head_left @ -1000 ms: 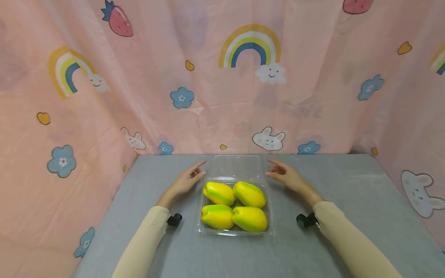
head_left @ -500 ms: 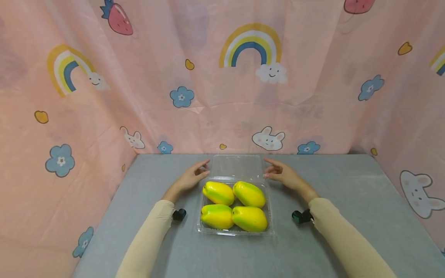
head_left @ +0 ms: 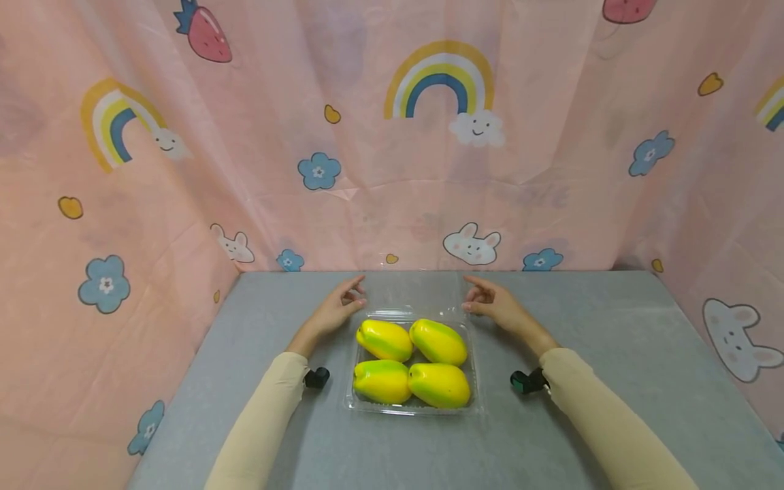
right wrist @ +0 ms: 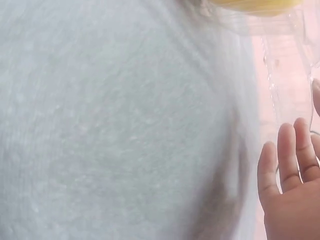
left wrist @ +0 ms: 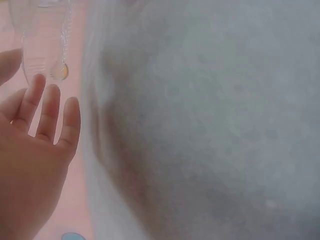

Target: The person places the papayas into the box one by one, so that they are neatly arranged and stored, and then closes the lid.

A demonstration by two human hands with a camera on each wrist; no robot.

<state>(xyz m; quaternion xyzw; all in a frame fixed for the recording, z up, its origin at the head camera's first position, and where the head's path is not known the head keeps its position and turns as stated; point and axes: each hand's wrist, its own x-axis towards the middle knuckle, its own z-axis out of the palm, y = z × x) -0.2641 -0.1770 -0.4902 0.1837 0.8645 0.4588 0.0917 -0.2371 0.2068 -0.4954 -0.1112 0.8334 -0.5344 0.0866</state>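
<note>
A clear plastic clamshell box [head_left: 413, 411] stands on the table, holding several yellow-green mangoes [head_left: 439, 386]. Its transparent lid [head_left: 413, 291] is hinged at the far side and folded back; its exact tilt is hard to see. At the lid's left edge is my left hand [head_left: 333, 309], with thumb and index finger extended towards it. My right hand [head_left: 499, 307] mirrors it at the right edge. Both wrist views show fairly straight fingers [left wrist: 70, 125] close against the clear plastic; firm contact cannot be made out. Neither hand visibly grips anything.
The grey table [head_left: 612, 354] ends at a pink patterned curtain [head_left: 551, 136] right behind the lid. More curtain hangs at the left and right sides. A small black wrist device [head_left: 317, 378] sits on each forearm.
Both hands have come inward to the lid's sides, then shifted slightly up in view. The lid's outline has widened and risen a little. The mangoes stay in place.
</note>
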